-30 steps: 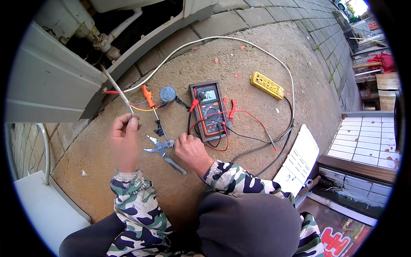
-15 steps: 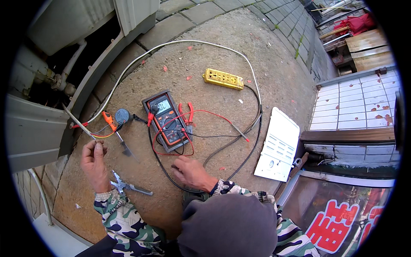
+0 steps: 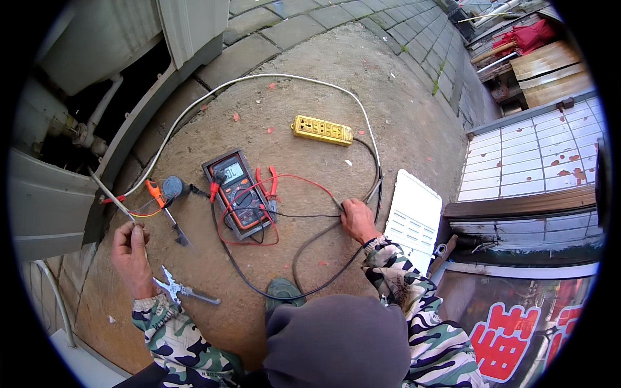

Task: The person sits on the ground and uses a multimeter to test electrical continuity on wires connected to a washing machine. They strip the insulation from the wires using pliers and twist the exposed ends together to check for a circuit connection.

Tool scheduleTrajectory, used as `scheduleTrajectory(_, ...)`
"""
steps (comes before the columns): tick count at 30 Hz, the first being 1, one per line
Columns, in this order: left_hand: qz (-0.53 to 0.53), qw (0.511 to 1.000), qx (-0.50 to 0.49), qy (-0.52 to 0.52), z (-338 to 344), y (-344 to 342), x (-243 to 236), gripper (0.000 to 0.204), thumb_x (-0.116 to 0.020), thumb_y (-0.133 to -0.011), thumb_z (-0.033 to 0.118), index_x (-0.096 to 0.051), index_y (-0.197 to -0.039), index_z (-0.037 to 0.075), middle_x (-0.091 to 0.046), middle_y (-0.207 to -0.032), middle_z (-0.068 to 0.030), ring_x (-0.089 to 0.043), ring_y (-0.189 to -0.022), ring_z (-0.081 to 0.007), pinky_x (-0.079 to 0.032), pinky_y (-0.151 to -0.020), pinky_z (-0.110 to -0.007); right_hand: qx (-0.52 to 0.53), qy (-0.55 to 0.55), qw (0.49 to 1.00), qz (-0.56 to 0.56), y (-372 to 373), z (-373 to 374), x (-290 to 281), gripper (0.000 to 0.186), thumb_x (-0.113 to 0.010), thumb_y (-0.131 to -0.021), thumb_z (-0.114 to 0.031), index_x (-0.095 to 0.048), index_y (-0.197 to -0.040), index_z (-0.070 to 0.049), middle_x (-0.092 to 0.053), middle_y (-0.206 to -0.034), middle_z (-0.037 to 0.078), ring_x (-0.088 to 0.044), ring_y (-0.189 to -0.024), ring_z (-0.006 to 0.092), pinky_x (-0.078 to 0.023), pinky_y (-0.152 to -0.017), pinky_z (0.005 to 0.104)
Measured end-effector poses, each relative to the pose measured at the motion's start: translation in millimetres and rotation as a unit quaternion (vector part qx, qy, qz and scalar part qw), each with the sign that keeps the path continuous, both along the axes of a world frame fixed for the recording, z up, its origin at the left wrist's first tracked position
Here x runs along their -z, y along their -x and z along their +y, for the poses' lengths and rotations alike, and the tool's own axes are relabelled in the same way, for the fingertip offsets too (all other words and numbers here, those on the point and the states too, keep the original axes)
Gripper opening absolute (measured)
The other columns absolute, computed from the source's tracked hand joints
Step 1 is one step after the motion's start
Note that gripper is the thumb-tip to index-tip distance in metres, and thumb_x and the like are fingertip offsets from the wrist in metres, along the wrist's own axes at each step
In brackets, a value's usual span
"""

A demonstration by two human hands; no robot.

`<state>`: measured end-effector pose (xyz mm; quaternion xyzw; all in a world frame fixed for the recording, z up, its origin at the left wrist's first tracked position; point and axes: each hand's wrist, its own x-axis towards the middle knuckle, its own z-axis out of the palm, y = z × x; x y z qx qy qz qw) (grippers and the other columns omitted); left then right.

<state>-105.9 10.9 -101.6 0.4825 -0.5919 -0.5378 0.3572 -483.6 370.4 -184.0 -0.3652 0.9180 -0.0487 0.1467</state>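
My left hand (image 3: pixel 132 258) pinches the end of a pale cable (image 3: pixel 115 198) that comes out of the metal cabinet's opening. My right hand (image 3: pixel 359 221) is closed on the test probes of a multimeter; its fingers cover the probes. The orange-and-grey multimeter (image 3: pixel 244 199) lies face up between my hands, its display lit, with a red lead (image 3: pixel 304 178) and a black lead (image 3: pixel 304 216) running to my right hand. Red-handled pliers (image 3: pixel 272 183) rest beside it. Near my left hand are an orange-handled screwdriver (image 3: pixel 153 190), a round grey part (image 3: pixel 173 187) and silver pliers (image 3: pixel 184 291).
A yellow power strip (image 3: pixel 322 130) lies beyond the multimeter, its dark cord looping across the concrete. A white cable (image 3: pixel 259 76) arcs around the far side. The metal cabinet (image 3: pixel 48 207) stands at left. A white slotted panel (image 3: pixel 414 216) lies at right, near a tiled wall (image 3: pixel 517 158).
My right hand has moved right and away from me, from beside the multimeter to the ends of the test leads, closing on them. My left hand still holds the pale cable.
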Motion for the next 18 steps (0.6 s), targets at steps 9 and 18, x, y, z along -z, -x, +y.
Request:
scheduleTrajectory(9, -0.013, 1.000, -0.005, 0.005, 3.0, -5.5, -3.5, 0.017, -0.064, -0.101, 0.018, -0.066, -0.108, 0.003, -0.066, -0.100, -0.0016, -0.061, -0.086, -0.0100, -0.052, -0.081, -0.027, -0.037, -0.033, 0.995, 0.083, 41.4, 10.2, -22.5, 0.023, -0.063, -0.075, -0.005, -0.055, -0.096, -0.002, -0.057, -0.096, 0.021, -0.058, -0.094, 0.0425, -0.049, -0.080, 0.0506)
scheduleTrajectory(18, -0.012, 1.000, -0.012, 0.002, 5.7, 2.1, -14.7, 0.017, -0.064, -0.100, 0.017, -0.067, -0.107, 0.001, -0.067, -0.094, -0.0023, -0.062, -0.086, -0.0111, -0.052, -0.080, -0.027, -0.131, -0.012, 0.977, 0.166, 50.4, 36.3, 9.4, 0.014, -0.060, -0.076, -0.002, -0.054, -0.089, -0.003, -0.055, -0.091, 0.017, -0.058, -0.090, 0.0372, -0.049, -0.078, 0.0460)
